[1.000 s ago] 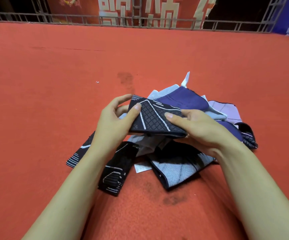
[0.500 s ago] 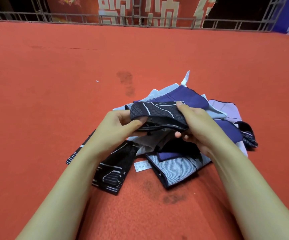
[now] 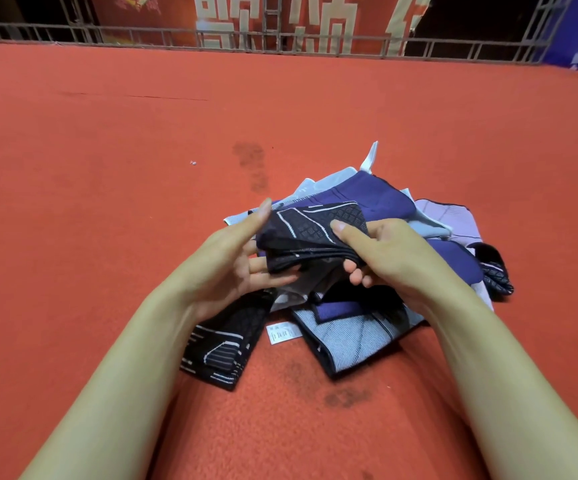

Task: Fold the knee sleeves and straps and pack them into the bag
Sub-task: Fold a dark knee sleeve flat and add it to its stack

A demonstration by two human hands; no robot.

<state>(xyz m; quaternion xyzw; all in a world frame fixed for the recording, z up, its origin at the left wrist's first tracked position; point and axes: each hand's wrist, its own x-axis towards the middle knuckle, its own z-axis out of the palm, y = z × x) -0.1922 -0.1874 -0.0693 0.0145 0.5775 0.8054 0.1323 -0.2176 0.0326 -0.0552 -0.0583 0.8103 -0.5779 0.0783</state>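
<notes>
The folding step is in hand: the right hand [image 3: 395, 251] pinches the folded black knee sleeve [image 3: 311, 233] above the pile of sleeves [image 3: 360, 327] on the red carpet [image 3: 107, 202], the left hand [image 3: 232, 261] open beside it; next, locate the bag, not visible.

one head-worn wide-angle view looks forward and steeply down, close over both forearms, onto the flat red carpeted floor [image 3: 107, 209]. the floor's far edge, lined by a grey metal railing [image 3: 315, 43], runs along the frame's top.
</notes>
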